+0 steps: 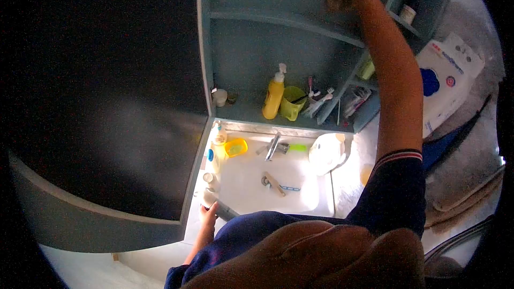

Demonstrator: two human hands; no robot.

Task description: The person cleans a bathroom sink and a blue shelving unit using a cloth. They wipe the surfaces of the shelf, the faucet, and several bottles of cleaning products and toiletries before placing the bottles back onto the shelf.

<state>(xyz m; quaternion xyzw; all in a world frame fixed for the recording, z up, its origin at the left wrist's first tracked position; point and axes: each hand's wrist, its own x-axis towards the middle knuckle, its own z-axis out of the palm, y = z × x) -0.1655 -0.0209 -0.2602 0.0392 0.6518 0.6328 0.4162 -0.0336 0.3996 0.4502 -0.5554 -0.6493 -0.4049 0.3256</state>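
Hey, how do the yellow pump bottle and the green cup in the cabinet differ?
The yellow pump bottle is taller; the green cup is shorter. The bottle has a white pump top, while the cup is open at the top. Both stand side by side low in the cabinet.

a yellow pump bottle [273, 99] beside a green cup [292, 108]; an orange dish [236, 147] near a faucet [272, 147]; a white packet [458, 72]
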